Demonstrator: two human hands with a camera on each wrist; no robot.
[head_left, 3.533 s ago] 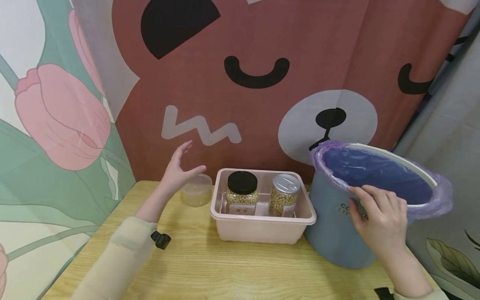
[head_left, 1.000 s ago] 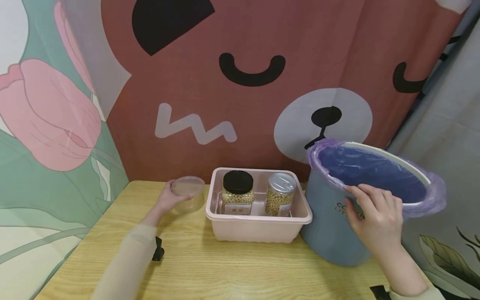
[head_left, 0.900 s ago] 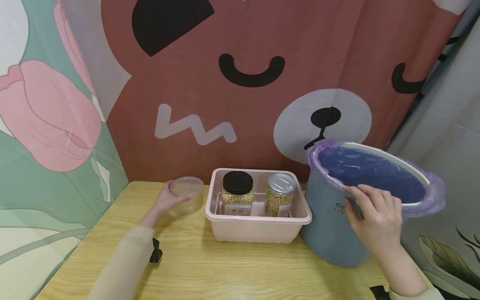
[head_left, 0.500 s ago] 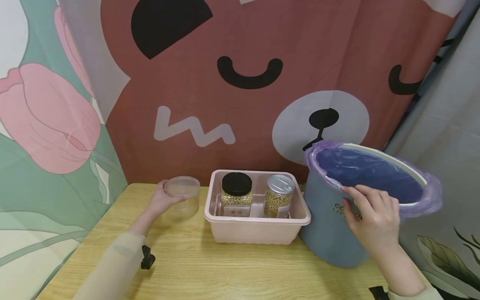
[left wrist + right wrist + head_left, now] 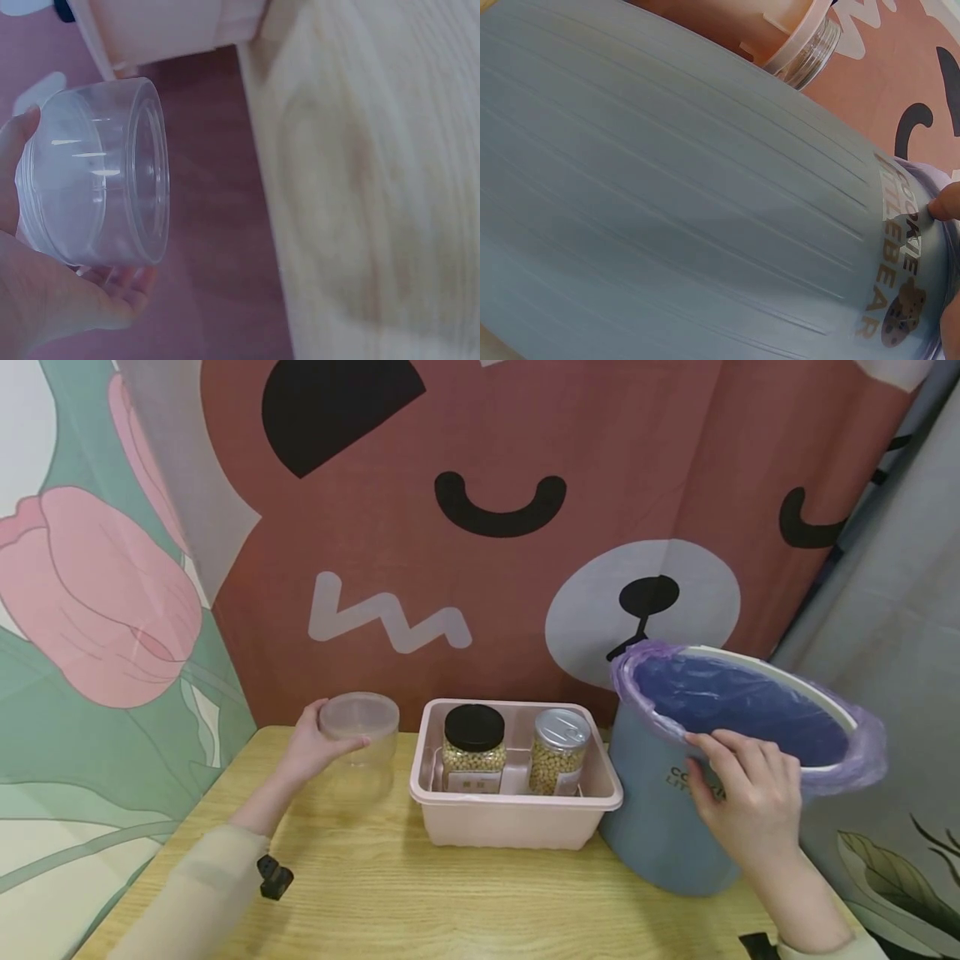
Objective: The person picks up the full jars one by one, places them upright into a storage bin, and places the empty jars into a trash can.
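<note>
My left hand (image 5: 309,747) holds a clear, round plastic jar (image 5: 366,718) with a cloudy flat top, thumb on the near side. In the left wrist view the see-through jar (image 5: 90,172) lies between thumb and fingers, and nothing shows inside. My right hand (image 5: 757,793) pinches the front rim of a blue-grey trash can (image 5: 660,835) over its purple bag liner (image 5: 870,760). The can leans toward me, its mouth facing up. In the right wrist view the can's ribbed wall (image 5: 667,180) fills most of the picture, fingertips (image 5: 946,202) at its rim.
Between the hands a pink plastic basket (image 5: 517,822) stands on the wooden table (image 5: 420,902). Inside it are a black-lidded jar (image 5: 474,735) and a silver-topped can (image 5: 561,735), both with pale yellow beans or kernels. A printed bear curtain (image 5: 495,602) hangs behind the table.
My left hand reached down from above the jar, took hold of it, drew it left and has now raised it slightly. The right hand keeps its grip on the trash can's rim.
</note>
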